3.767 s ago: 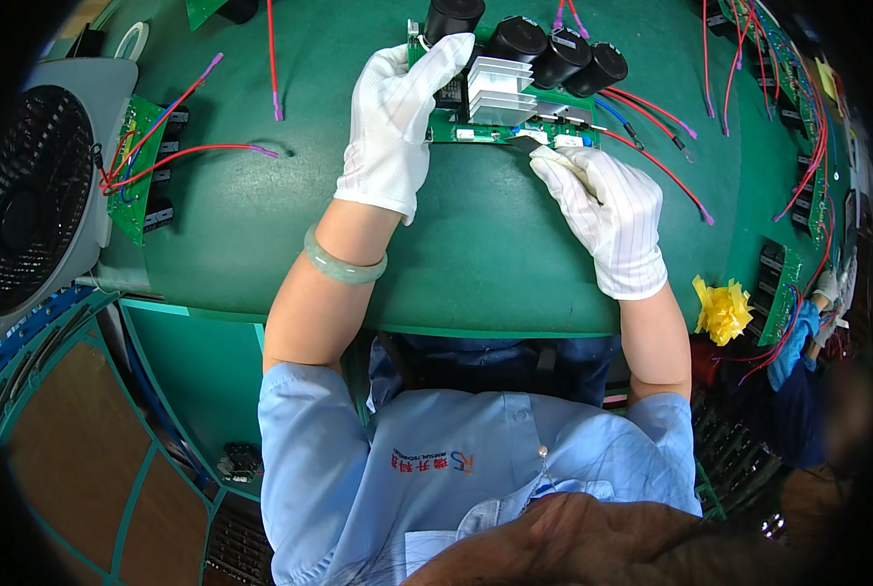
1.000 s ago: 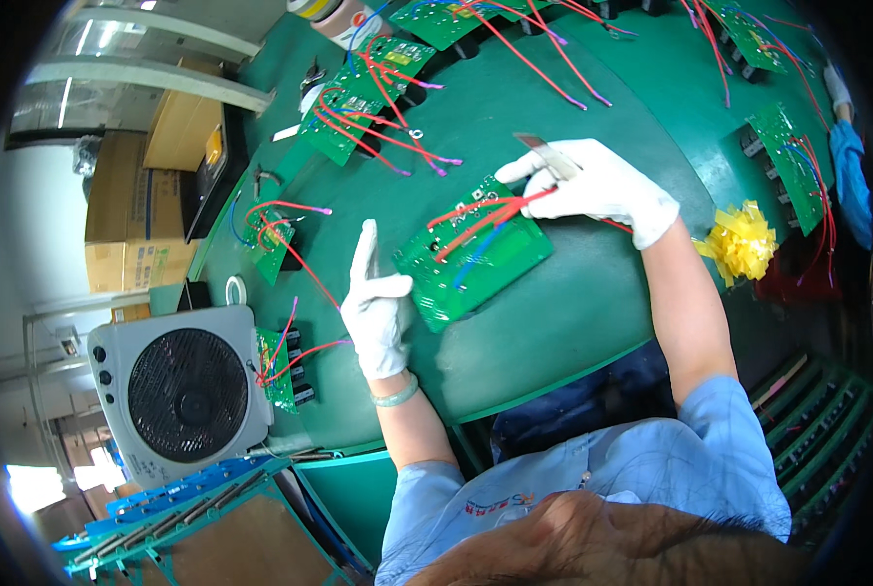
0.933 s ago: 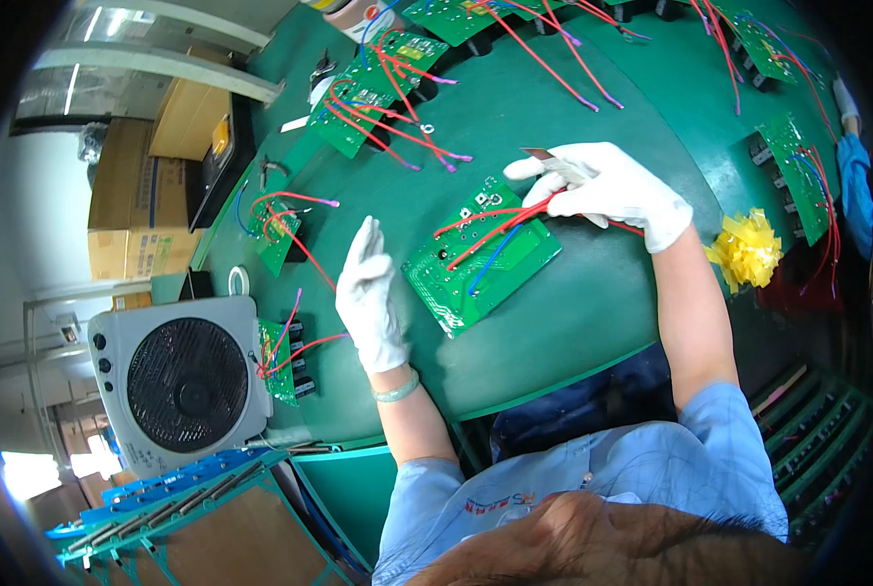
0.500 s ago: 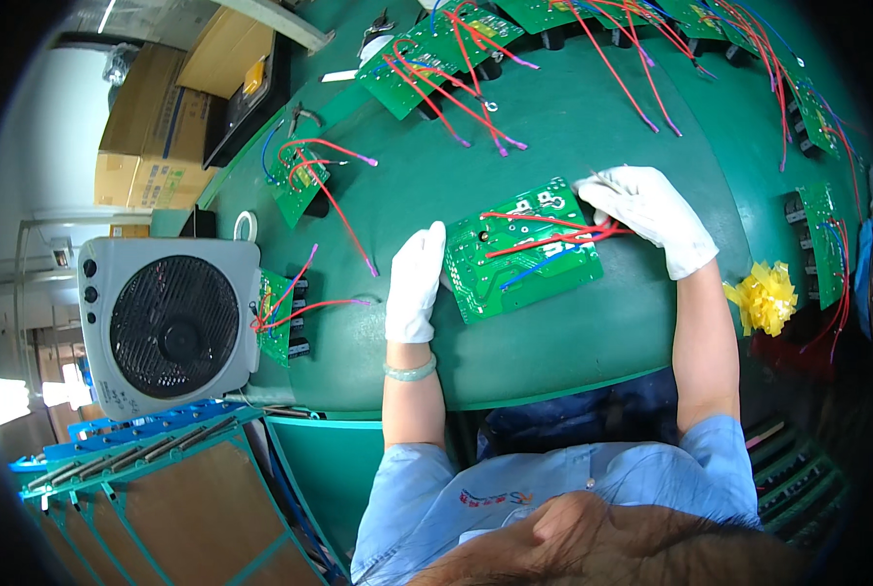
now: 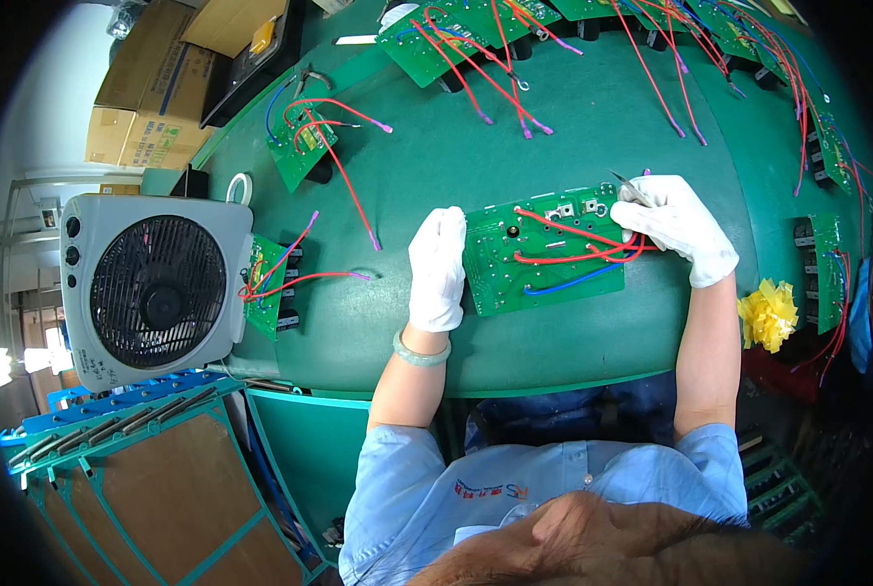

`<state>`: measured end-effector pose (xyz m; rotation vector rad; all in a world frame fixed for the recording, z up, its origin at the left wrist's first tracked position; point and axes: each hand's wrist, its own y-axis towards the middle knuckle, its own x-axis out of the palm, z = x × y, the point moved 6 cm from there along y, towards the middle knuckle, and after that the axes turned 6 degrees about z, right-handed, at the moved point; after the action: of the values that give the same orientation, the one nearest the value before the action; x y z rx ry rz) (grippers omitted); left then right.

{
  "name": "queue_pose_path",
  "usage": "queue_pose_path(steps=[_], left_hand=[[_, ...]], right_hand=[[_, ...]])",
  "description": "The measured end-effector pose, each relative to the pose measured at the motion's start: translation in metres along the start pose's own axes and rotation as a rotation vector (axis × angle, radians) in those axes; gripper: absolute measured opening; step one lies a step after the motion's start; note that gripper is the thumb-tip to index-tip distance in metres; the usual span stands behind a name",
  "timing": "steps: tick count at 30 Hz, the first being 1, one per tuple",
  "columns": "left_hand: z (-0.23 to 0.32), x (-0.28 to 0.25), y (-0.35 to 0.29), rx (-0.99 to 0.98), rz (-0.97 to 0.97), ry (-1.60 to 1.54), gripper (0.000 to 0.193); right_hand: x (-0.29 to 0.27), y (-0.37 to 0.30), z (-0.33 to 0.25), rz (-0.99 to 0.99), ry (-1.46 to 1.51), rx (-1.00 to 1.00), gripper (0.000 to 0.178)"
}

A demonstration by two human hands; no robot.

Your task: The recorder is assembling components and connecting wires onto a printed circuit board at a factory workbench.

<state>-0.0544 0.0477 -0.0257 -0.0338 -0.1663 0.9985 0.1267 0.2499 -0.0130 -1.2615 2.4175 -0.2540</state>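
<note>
Circuit board: the green circuit board (image 5: 495, 285) is between the two gloved hands, over the green table (image 5: 544, 354), flat face up; whether it rests there or is lifted I can't tell.
Left hand: the white-gloved left hand (image 5: 437, 269) is at the board's left edge, fingers together; from here I can't make out whether they grip it.
Right hand: the white-gloved right hand (image 5: 678, 227) has its fingers pinched on a thin pointed tool (image 5: 632, 188), by the board's upper right corner.
Wires: red wires (image 5: 553, 261) and a blue wire (image 5: 565, 285) run across the board toward the right hand.
Left side: a grey fan (image 5: 158, 298) stands beside a smaller wired board (image 5: 262, 305).
Right side: a crumpled yellow bundle (image 5: 768, 314) sits near the right forearm.
</note>
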Motion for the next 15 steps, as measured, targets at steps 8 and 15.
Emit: queue_pose_path(steps=[8, 15], left_hand=[[-0.0026, -0.0035, -0.0039, 0.06, -0.015, 0.044, 0.021], [-0.0019, -0.0066, -0.0067, 0.107, -0.033, 0.067, 0.017]], right_hand=[[-0.0034, -0.0006, 0.0072, -0.076, -0.002, 0.018, 0.026], [-0.0011, -0.0013, 0.0089, -0.129, 0.048, 0.022, 0.024]])
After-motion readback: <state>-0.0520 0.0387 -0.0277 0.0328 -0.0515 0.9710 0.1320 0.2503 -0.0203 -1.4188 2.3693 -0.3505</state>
